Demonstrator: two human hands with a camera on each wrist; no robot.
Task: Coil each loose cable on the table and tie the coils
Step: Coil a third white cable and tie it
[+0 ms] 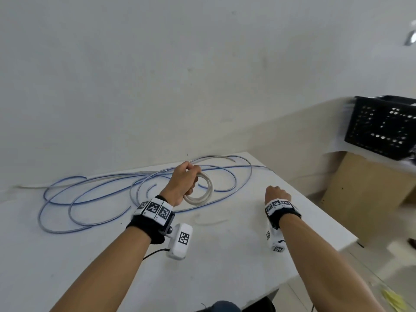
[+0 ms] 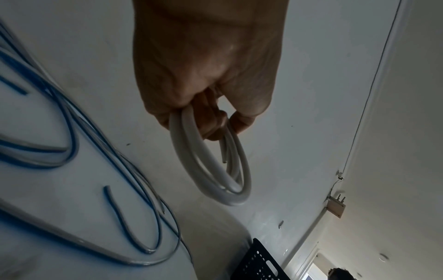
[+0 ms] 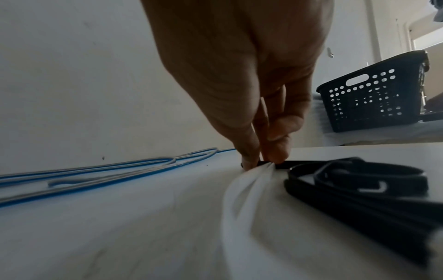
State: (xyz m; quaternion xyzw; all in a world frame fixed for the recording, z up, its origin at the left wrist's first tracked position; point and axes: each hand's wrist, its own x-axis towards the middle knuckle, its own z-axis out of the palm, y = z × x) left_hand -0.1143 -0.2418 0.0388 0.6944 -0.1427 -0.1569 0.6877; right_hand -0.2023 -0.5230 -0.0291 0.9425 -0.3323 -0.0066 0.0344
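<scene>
My left hand point(image 1: 194, 181) grips a small coil of white cable point(image 1: 210, 188) and holds it up above the white table point(image 1: 225, 262). In the left wrist view the fingers point(image 2: 215, 123) curl round the coil point(image 2: 230, 199), which hangs below them. A long blue cable point(image 1: 63, 232) sprawls in loose loops across the left and far side of the table. My right hand point(image 3: 261, 161) pinches the end of a black tie strap point(image 3: 282, 165) against the table, and the white table cover puckers under the pinch. In the head view the right hand point(image 1: 278, 194) hides its own fingers.
A heap of several black tie straps point(image 3: 359, 181) lies just right of my right hand. A black perforated basket point(image 1: 380, 129) stands on a lower surface to the far right. The table's right edge point(image 1: 333, 212) runs close to my right wrist. A wall stands behind the table.
</scene>
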